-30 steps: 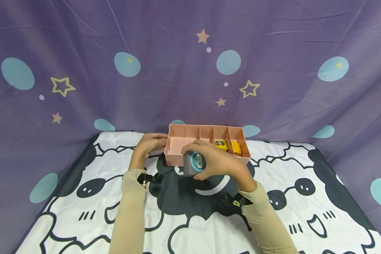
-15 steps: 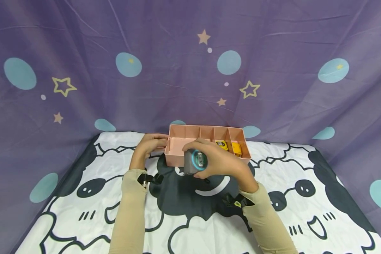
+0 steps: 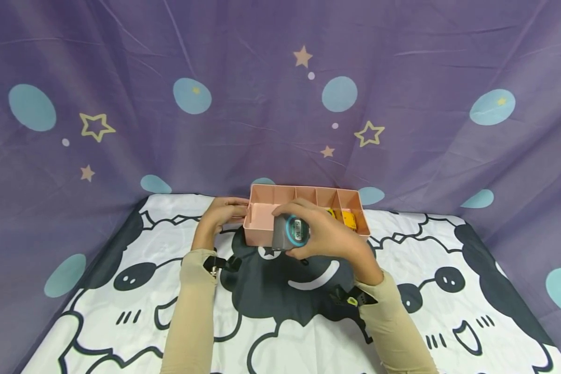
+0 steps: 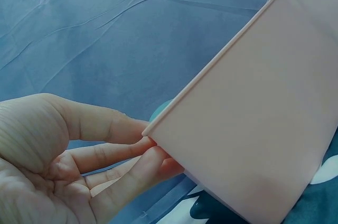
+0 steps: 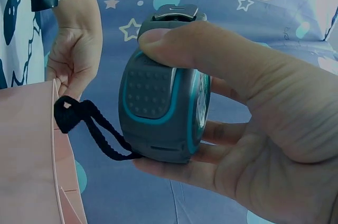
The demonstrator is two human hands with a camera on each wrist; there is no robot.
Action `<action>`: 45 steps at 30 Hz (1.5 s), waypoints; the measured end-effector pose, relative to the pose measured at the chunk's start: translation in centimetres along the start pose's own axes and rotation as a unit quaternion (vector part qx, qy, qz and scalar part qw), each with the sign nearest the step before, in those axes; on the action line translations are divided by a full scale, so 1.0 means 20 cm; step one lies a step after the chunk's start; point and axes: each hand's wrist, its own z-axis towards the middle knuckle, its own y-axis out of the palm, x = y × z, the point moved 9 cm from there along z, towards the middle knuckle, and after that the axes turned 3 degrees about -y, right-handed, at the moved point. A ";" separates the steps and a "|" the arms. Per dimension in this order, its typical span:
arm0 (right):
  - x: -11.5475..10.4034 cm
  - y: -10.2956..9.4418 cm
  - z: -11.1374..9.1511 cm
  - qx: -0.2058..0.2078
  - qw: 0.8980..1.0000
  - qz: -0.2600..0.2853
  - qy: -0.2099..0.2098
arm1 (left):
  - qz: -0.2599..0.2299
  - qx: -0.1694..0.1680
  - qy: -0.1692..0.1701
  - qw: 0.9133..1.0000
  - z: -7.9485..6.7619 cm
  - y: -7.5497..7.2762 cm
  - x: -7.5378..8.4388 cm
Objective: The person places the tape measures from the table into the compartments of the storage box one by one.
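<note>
My right hand (image 3: pixel 327 234) grips a grey tape measure (image 3: pixel 284 234), its face ringed in light blue. In the right wrist view the thumb presses on top of the tape measure (image 5: pixel 153 92), the fingers curl beneath, and a black cord loop (image 5: pixel 100 129) hangs from it. It is held over the front wall of a pink divided box (image 3: pixel 259 236). My left hand (image 3: pixel 221 214) touches the box's left end; in the left wrist view its nearly straight fingertips rest at a corner of the box (image 4: pixel 237 102).
Inside the box's right compartments lie a yellow object (image 3: pixel 348 219) and another yellow one (image 3: pixel 331 212), mostly hidden by my right hand. A patterned black-and-white cloth (image 3: pixel 262 353) covers the table. Close behind the box hangs a purple curtain (image 3: pixel 243 104).
My right hand has lifted the tape measure slightly up and to the right in view, covering more of one yellow object. My left hand stays at the box.
</note>
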 end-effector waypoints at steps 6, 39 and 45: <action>-0.01 -0.02 0.01 0.020 1.000 0.006 -0.013 | -0.001 -0.003 -0.003 1.000 0.00 0.00 0.00; -0.09 -0.26 0.02 0.119 0.992 0.018 -0.045 | -0.008 -0.007 0.016 1.000 -0.01 -0.01 0.01; -0.09 -0.27 0.01 0.116 0.993 -0.001 -0.039 | -0.005 -0.010 0.019 1.000 -0.02 0.00 0.01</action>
